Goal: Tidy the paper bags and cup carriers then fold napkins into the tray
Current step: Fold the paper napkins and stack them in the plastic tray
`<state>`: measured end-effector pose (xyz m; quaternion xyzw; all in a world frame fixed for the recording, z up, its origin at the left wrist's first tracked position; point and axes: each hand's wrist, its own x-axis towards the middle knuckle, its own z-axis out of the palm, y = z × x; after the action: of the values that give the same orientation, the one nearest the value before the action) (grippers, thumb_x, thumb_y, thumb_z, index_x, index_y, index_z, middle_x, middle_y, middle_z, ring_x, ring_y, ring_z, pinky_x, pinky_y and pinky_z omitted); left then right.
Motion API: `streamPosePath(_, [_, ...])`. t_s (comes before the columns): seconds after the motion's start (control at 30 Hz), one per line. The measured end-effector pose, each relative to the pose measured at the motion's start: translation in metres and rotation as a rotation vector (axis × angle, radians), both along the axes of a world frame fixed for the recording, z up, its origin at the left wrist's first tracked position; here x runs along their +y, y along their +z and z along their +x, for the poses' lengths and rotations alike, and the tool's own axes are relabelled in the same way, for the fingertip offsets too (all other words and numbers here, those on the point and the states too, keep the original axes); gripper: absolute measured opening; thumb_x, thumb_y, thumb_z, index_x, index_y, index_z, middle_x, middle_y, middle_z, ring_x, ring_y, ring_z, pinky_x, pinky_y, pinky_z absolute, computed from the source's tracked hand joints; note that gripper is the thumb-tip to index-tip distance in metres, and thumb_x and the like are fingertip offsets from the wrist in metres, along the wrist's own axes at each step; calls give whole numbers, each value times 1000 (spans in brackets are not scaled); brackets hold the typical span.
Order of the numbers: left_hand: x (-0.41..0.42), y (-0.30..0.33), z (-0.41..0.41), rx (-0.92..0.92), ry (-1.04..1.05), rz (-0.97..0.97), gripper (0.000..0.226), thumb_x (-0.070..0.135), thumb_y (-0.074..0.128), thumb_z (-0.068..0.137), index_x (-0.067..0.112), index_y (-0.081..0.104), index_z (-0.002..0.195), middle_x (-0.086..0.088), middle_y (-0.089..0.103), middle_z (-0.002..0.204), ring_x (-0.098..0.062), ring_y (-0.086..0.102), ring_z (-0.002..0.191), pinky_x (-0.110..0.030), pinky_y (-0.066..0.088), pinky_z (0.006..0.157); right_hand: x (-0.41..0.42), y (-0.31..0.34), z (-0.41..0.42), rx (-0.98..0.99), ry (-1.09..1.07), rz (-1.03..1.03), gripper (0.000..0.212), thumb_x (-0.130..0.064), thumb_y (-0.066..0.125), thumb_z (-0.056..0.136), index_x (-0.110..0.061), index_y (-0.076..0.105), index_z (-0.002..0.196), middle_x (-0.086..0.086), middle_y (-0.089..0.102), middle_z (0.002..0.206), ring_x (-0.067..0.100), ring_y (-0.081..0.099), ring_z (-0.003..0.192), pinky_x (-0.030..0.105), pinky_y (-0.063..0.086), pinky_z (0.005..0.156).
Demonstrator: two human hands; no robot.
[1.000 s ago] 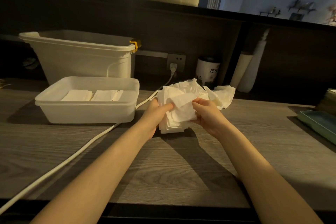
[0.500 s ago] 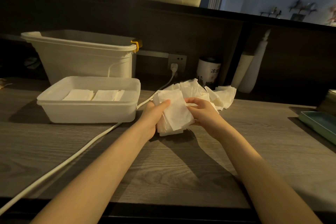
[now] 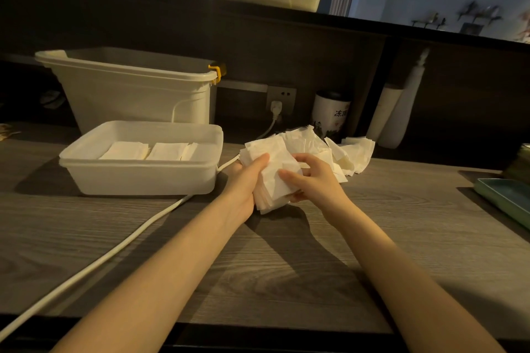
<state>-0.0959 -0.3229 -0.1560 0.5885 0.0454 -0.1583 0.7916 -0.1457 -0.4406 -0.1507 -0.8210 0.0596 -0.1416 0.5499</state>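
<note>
Arms: two bare forearms, no sleeves anywhere along their visible length.
Wrists: plain, with no watch, band or bracelet on them.
Left hand (image 3: 246, 180): bare, no glove, no ring seen.
Right hand (image 3: 314, 179): bare, no glove; nails short and unpainted as far as the dim light shows.

White napkins (image 3: 272, 169), white tray (image 3: 143, 175), grey wood-grain table (image 3: 286, 266).
</note>
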Motion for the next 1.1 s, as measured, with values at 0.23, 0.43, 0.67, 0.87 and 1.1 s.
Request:
streamPosePath(0.23, [0, -1, 4, 104, 37, -151, 50, 32, 58, 90, 16, 40, 135, -5, 58, 93, -23, 59, 86, -46, 51, 85, -1, -5, 3, -53, -84, -239, 61, -33, 71, 81, -19, 39, 132, -2, 50, 118, 11, 52, 101, 19, 49, 74])
streamPosePath(0.43, [-4, 6, -3, 131, -78, -343, 48, 32, 52, 92, 14, 36, 134, -16, 51, 125, -34, 52, 115, -49, 45, 95, -8, 0, 0, 66, 61, -8, 61, -32, 65, 86, -19, 34, 136, -1, 52, 121, 7, 59, 93, 15, 52, 66])
streamPosePath(0.67, [9, 0, 9, -366, -153, 228, 43, 17, 66, 84, 21, 44, 121, 0, 54, 121, -14, 53, 107, -29, 50, 86, -42, 8, -5, -232, 18, -345, 54, -11, 66, 85, -34, 43, 129, -8, 51, 107, 9, 55, 97, 22, 54, 73])
streamPosePath(0.87, [18, -5, 7, -764, -355, 669, 68, 19, 66, 84, 25, 23, 137, 4, 47, 114, 0, 48, 87, -11, 42, 63, -43, 1, -1, -49, 150, -695, 64, -13, 64, 85, -33, 38, 140, -4, 47, 128, 10, 45, 114, 20, 35, 89])
streamPosePath(1.1, [8, -16, 4, -994, -383, 851, 56, 32, 56, 91, 44, 27, 137, 0, 32, 134, -16, 39, 119, -28, 39, 89, -44, -3, 2, 23, 145, -709, 76, -34, 70, 81, -27, 29, 144, -1, 37, 138, 17, 40, 123, 27, 36, 96])
